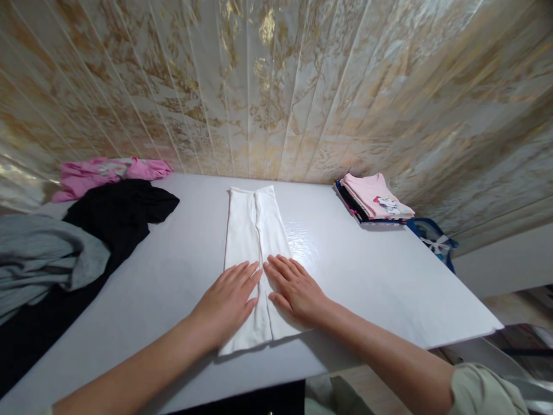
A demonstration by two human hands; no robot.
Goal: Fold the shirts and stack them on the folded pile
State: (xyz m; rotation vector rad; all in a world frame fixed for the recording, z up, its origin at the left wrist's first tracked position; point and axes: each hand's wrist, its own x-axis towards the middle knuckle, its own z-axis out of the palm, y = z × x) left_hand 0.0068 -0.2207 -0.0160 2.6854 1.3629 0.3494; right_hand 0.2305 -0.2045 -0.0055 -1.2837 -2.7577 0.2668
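A white folded garment [246,236] lies lengthwise on the white table [354,282], its two sides meeting along a seam down the middle. It is a long flat strip, and I cannot tell its exact kind. My left hand [228,300] rests flat on the lower left half, fingers stretched out. On the lower right half lies my right hand [296,288], also flat with its fingers extended. The fingertips of both hands come close together near the middle line. Parts of the cloth are hidden beneath the palms.
Folded clothes with a pink top [374,196] uppermost are stacked at the back right, beside a blue item [432,239] at the table's edge. Along the left lie loose pink [95,173], black [125,210] and grey [47,259] garments. A patterned curtain [268,86] hangs behind.
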